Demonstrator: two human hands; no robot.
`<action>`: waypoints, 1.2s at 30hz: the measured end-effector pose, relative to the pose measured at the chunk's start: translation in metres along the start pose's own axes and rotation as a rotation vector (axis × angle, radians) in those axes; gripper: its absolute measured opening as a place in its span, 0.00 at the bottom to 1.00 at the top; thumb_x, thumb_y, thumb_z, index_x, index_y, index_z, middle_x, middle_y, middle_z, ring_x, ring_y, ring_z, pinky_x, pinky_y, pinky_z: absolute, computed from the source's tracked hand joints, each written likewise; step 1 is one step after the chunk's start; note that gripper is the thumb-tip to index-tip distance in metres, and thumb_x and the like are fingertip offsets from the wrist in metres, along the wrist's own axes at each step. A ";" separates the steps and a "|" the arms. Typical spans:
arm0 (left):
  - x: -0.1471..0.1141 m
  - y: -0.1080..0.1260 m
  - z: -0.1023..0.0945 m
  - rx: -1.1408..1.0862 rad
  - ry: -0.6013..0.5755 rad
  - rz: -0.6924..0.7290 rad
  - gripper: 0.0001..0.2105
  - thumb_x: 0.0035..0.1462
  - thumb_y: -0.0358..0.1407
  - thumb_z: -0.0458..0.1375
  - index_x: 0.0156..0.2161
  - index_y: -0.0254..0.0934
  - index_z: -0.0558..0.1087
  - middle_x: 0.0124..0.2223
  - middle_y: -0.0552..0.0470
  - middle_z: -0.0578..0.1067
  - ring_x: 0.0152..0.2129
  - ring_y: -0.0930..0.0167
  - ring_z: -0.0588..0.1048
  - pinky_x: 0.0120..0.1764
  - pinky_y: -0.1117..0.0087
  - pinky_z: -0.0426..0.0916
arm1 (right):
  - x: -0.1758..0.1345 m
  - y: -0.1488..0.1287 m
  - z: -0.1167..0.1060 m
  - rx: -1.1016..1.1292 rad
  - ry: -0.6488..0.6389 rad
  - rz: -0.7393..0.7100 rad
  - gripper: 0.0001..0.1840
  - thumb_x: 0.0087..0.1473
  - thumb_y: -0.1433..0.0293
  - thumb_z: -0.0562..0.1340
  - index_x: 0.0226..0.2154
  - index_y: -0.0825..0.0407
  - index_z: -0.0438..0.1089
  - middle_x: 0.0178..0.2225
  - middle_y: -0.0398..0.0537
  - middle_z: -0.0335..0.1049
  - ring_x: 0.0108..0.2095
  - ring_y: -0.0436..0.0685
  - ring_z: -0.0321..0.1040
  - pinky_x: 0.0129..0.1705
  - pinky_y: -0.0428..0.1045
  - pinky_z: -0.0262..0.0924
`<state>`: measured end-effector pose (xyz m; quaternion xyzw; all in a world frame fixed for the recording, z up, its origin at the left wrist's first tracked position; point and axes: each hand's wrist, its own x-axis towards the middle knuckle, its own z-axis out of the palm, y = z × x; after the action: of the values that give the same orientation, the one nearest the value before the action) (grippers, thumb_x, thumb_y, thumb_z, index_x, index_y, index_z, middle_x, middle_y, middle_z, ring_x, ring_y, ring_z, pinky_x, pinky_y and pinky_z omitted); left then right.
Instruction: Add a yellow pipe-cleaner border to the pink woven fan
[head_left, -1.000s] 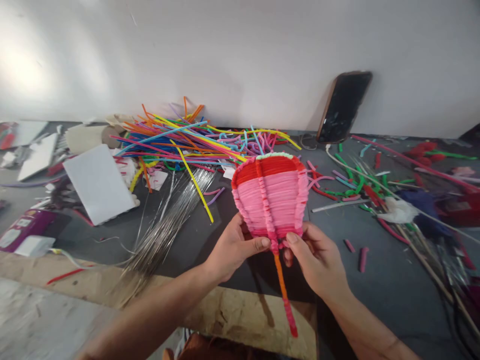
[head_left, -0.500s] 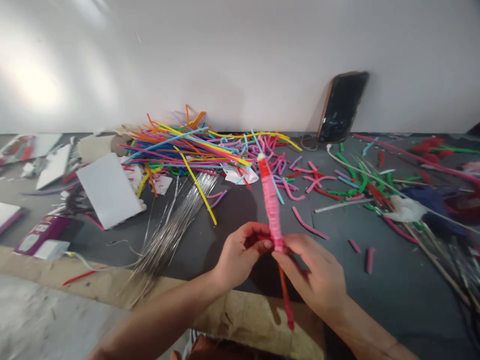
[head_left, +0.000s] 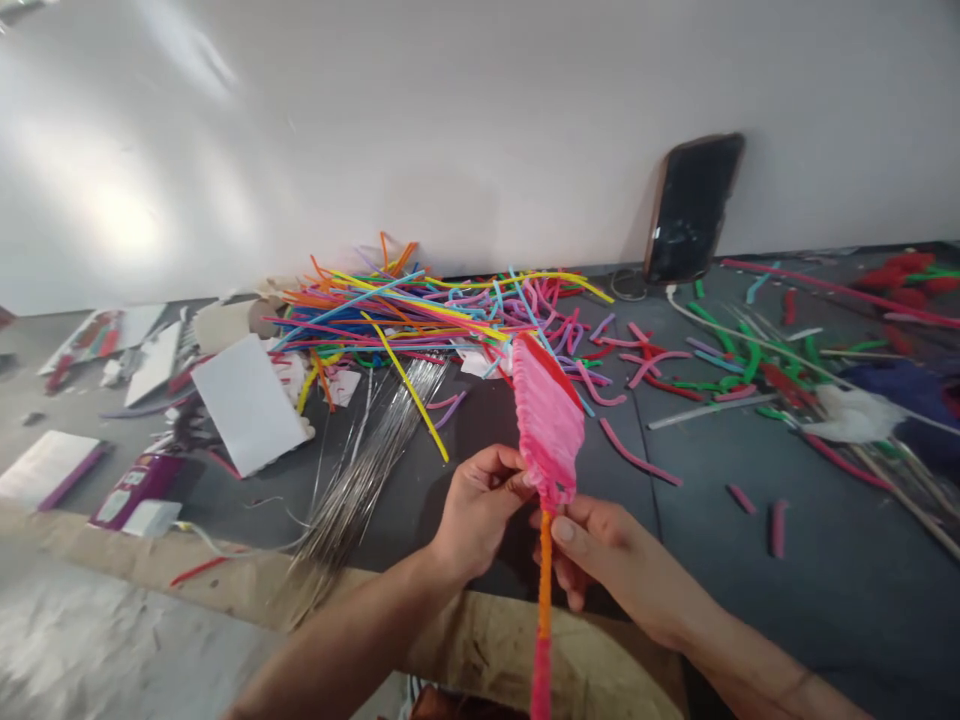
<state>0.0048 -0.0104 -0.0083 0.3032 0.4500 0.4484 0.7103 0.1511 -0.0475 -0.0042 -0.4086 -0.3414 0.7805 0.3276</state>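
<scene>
Between my hands is a pink pipe-cleaner shape (head_left: 551,415), flat and ribbed, with a red band along its upper right edge. From its lower end an orange stem (head_left: 545,575) runs down toward me and turns pink near the bottom of the view. My left hand (head_left: 480,510) pinches the lower left side of the pink shape. My right hand (head_left: 600,550) is closed around the top of the stem, thumb in front and some fingers behind it. A heap of coloured pipe cleaners (head_left: 405,310) lies beyond my hands.
A bundle of thin metal wires (head_left: 375,470) and a white card (head_left: 247,405) lie to the left. At the back a phone (head_left: 694,210) leans against the wall, with a cable attached. Short pipe-cleaner pieces (head_left: 637,455) and a green, red and white clutter are on the right.
The pink shape has turned from edge-on to show its broad face. Its stem has swung left, and my right hand has shifted lower onto it. The view has tilted slightly.
</scene>
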 end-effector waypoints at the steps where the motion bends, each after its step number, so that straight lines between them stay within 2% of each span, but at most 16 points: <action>1: 0.000 0.000 -0.001 0.026 -0.003 0.011 0.12 0.42 0.37 0.69 0.27 0.35 0.72 0.23 0.57 0.73 0.19 0.77 0.69 0.25 0.76 0.65 | 0.001 0.002 0.002 0.071 0.002 0.029 0.25 0.46 0.49 0.64 0.32 0.54 0.65 0.25 0.41 0.66 0.19 0.45 0.60 0.20 0.43 0.59; 5: -0.002 0.002 -0.004 0.108 -0.042 0.065 0.08 0.45 0.36 0.68 0.27 0.35 0.73 0.23 0.57 0.73 0.19 0.78 0.69 0.26 0.76 0.67 | 0.001 0.006 0.007 0.240 -0.005 0.078 0.24 0.45 0.52 0.67 0.35 0.53 0.64 0.26 0.43 0.69 0.20 0.45 0.62 0.20 0.41 0.56; 8: -0.003 0.002 -0.006 0.138 -0.075 0.097 0.06 0.46 0.35 0.67 0.27 0.36 0.75 0.26 0.56 0.73 0.20 0.77 0.70 0.28 0.74 0.69 | 0.001 0.005 0.008 0.302 -0.025 0.014 0.19 0.47 0.56 0.67 0.32 0.55 0.66 0.22 0.42 0.67 0.17 0.42 0.54 0.19 0.41 0.47; 11: -0.002 0.001 -0.007 0.190 -0.087 0.151 0.06 0.46 0.35 0.67 0.27 0.35 0.76 0.27 0.55 0.74 0.23 0.76 0.70 0.30 0.75 0.68 | 0.002 0.002 0.008 0.315 0.043 -0.051 0.16 0.47 0.60 0.67 0.26 0.55 0.66 0.21 0.42 0.65 0.16 0.41 0.48 0.19 0.42 0.42; 15: -0.001 0.000 -0.006 0.203 -0.103 0.160 0.07 0.45 0.35 0.68 0.29 0.34 0.76 0.26 0.55 0.75 0.23 0.76 0.71 0.31 0.75 0.68 | 0.002 0.002 0.005 0.227 0.138 -0.097 0.15 0.46 0.63 0.67 0.24 0.53 0.62 0.19 0.36 0.57 0.17 0.42 0.48 0.19 0.42 0.45; 18: 0.000 0.002 -0.007 0.226 -0.175 0.109 0.08 0.47 0.36 0.67 0.30 0.34 0.76 0.27 0.53 0.76 0.24 0.75 0.72 0.32 0.74 0.68 | 0.002 0.002 0.001 0.133 0.172 -0.112 0.14 0.44 0.66 0.67 0.24 0.52 0.60 0.18 0.34 0.55 0.17 0.42 0.48 0.18 0.41 0.47; 22: 0.004 0.009 -0.010 0.303 -0.315 0.079 0.05 0.52 0.35 0.63 0.32 0.34 0.78 0.30 0.51 0.79 0.29 0.72 0.75 0.38 0.72 0.69 | 0.002 0.002 -0.003 0.103 0.154 -0.117 0.10 0.45 0.70 0.65 0.26 0.52 0.61 0.19 0.35 0.58 0.17 0.42 0.49 0.18 0.41 0.48; 25: 0.004 0.015 -0.010 0.418 -0.368 0.160 0.06 0.53 0.29 0.60 0.36 0.36 0.79 0.35 0.51 0.80 0.34 0.70 0.76 0.43 0.70 0.68 | 0.001 0.001 -0.005 0.085 0.108 -0.106 0.07 0.45 0.71 0.64 0.27 0.52 0.63 0.19 0.35 0.59 0.16 0.42 0.49 0.18 0.41 0.47; 29: 0.000 0.018 -0.009 0.529 -0.346 0.294 0.11 0.53 0.26 0.58 0.40 0.38 0.78 0.38 0.52 0.80 0.36 0.69 0.76 0.44 0.70 0.68 | 0.000 0.001 -0.006 0.093 0.080 -0.105 0.06 0.46 0.72 0.64 0.29 0.52 0.65 0.19 0.36 0.58 0.18 0.42 0.48 0.19 0.40 0.46; 36: 0.000 0.017 -0.009 0.644 -0.368 0.269 0.11 0.57 0.30 0.54 0.43 0.36 0.77 0.40 0.49 0.79 0.37 0.68 0.75 0.44 0.69 0.68 | 0.000 0.003 -0.006 0.256 0.075 -0.068 0.13 0.50 0.61 0.65 0.31 0.53 0.69 0.19 0.38 0.59 0.17 0.42 0.50 0.20 0.41 0.46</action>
<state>-0.0094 -0.0032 0.0024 0.6420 0.3891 0.3116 0.5826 0.1557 -0.0471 -0.0097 -0.3805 -0.2400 0.7903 0.4160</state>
